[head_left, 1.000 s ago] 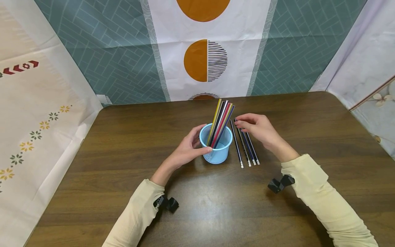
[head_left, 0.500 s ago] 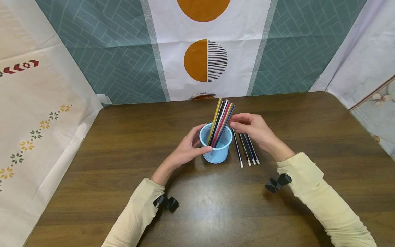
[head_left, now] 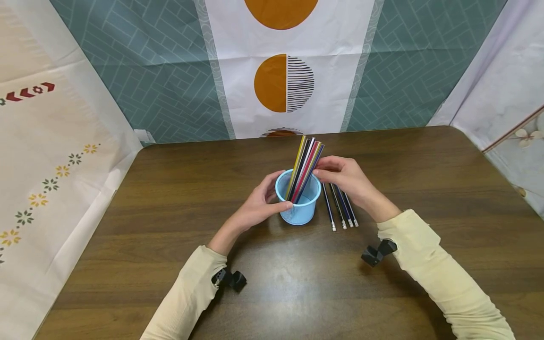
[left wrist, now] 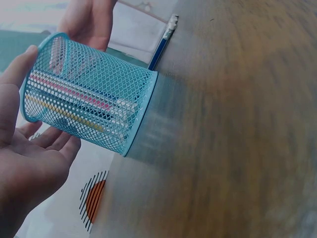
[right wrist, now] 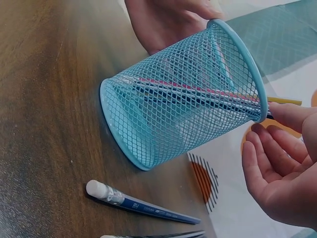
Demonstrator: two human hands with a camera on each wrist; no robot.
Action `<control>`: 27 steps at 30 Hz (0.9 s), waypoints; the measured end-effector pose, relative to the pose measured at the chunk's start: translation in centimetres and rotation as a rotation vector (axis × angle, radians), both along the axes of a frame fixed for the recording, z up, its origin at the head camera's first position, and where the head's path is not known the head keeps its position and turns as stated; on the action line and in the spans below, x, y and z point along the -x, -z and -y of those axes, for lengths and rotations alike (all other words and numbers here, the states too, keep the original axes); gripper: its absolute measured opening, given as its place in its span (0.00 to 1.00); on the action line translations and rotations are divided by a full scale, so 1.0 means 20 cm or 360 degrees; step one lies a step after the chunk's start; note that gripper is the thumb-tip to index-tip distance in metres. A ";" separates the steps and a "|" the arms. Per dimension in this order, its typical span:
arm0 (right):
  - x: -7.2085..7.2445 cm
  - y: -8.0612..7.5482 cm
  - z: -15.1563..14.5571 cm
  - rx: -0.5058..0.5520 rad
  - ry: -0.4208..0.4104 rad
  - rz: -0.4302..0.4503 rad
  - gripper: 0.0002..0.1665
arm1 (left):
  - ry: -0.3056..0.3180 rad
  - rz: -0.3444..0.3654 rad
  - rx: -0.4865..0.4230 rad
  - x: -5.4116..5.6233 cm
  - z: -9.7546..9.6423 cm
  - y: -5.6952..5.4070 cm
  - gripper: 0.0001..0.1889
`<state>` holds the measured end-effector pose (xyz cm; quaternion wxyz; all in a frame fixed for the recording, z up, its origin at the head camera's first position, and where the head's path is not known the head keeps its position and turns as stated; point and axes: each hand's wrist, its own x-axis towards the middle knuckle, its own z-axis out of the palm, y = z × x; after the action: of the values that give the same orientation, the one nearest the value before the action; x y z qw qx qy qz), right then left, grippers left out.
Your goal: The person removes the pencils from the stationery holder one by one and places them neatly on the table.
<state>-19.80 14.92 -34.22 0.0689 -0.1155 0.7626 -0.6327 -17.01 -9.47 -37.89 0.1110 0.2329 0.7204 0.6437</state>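
A light blue mesh pencil cup (head_left: 297,215) stands upright on the table. Inside, several pencils (head_left: 304,165) in yellow, black, white, red and blue lean toward the back right. My left hand (head_left: 261,203) holds the cup's left side, thumb at the front rim and fingers around the back. On the opposite side, my right hand (head_left: 342,177) has its thumb at the rim beside the pencils, with the other fingers curled behind the cup. Several dark pencils (head_left: 338,208) lie side by side right of the cup, eraser ends toward me; the right hand hides their far ends.
The brown wooden table (head_left: 191,189) reaches back to a patterned cloth (head_left: 170,94) hanging behind it. A white embroidered cloth (head_left: 42,212) hangs along the left side. Each sleeve carries a black wrist camera (head_left: 229,278).
My right hand has moved left from over the far ends of the lying pencils to the cup's right rim. The left hand and cup have stayed in place.
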 end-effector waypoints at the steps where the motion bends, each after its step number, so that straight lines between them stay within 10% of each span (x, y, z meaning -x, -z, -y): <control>1: 0.00 0.00 0.00 -0.0020 0.0006 -0.0008 0.19 | -0.0001 0.0003 0.0003 0.00 0.00 0.00 0.38; 27: -0.01 0.00 0.04 -0.0212 0.0113 -0.0132 0.15 | 0.0007 -0.0006 0.0003 0.00 0.00 0.00 0.38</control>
<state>-19.64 14.08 -34.28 0.0221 -0.1096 0.8089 -0.5772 -17.05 -9.47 -37.97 0.1112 0.2357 0.7207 0.6424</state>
